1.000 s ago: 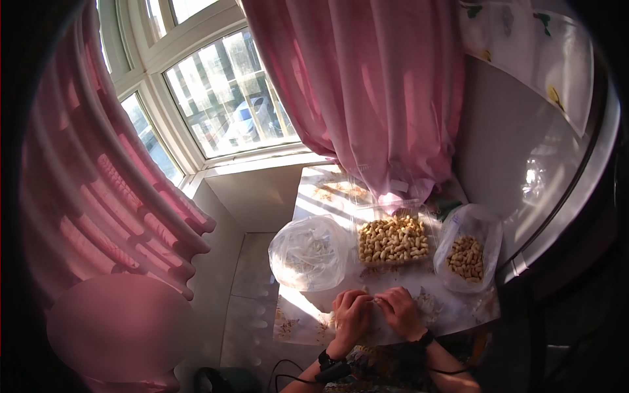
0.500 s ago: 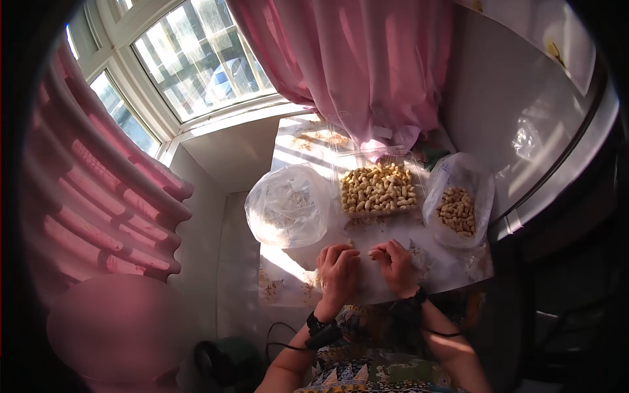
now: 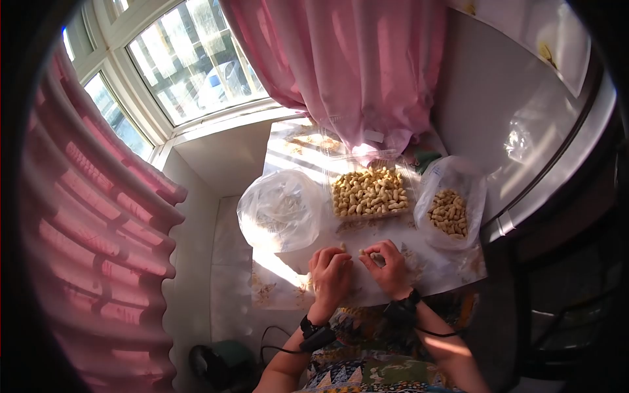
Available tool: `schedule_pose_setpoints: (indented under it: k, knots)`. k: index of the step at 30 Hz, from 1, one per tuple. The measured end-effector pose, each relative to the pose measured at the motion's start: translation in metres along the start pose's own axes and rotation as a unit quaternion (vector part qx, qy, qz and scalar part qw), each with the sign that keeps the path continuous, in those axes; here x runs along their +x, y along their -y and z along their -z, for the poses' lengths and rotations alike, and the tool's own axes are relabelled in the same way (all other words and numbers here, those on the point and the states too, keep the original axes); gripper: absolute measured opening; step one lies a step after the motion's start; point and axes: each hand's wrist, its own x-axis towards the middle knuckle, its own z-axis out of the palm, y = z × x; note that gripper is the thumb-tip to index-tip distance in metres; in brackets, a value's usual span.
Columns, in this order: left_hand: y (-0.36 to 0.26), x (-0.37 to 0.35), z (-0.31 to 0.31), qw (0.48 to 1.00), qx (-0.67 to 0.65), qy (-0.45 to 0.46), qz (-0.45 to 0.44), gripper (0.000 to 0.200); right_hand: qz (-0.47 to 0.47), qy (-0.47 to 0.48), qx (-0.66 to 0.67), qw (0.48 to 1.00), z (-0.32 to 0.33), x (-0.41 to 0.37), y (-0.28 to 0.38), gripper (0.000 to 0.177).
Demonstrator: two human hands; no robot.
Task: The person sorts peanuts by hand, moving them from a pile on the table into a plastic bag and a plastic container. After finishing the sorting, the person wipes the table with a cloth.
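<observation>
My left hand (image 3: 329, 274) is over the front of the table, its fingers curled together. A small pale peanut (image 3: 343, 247) shows at its fingertips. To its right, my right hand (image 3: 391, 268) has thumb and fingers pinched on a small pale piece that looks like peanut; the fingers partly hide it. A gap separates the two hands. Beyond them stands a clear plastic box (image 3: 377, 215) heaped with unshelled peanuts (image 3: 370, 191). At the right, a white plastic bag (image 3: 426, 219) holds more peanuts (image 3: 449, 214). Left of the box is a bag-lined round container (image 3: 280, 209).
The table (image 3: 288, 298) has a pale patterned cover with sunlight across it. A pink curtain (image 3: 354, 72) hangs down to its back edge, near the window (image 3: 196, 62). Another pink curtain (image 3: 98, 229) is at the left. A grey panel (image 3: 498, 98) rises at the right.
My right hand's fingers have closed further into a pinch. Both hands stay over about the same spot on the table. The whole view has shifted slightly.
</observation>
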Motion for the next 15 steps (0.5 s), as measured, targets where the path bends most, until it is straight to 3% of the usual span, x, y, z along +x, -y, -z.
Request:
schedule_pose_setpoints:
  k: [6,7,10,13,15]
  knots:
    - [0.000,0.000,0.002,1.000,-0.006,0.004,0.008,0.023,0.081,-0.066,0.015,0.994,0.013,0.050,0.014,0.015]
    - [0.000,0.000,0.003,1.000,-0.007,0.004,0.010,0.023,0.072,-0.055,-0.008,0.996,0.019,0.064,0.013,0.016]
    - [0.001,-0.002,0.003,0.999,-0.026,-0.040,0.014,0.025,0.119,-0.136,-0.109,0.977,0.021,0.089,0.023,0.019]
    - [0.000,-0.003,0.005,0.996,-0.044,-0.063,0.051,0.031,0.103,-0.100,-0.087,0.986,0.016,0.071,0.011,0.025]
    - [0.002,-0.005,0.005,0.995,-0.053,-0.061,0.057,0.033,0.092,0.016,-0.070,0.993,0.009,0.046,0.005,0.029]
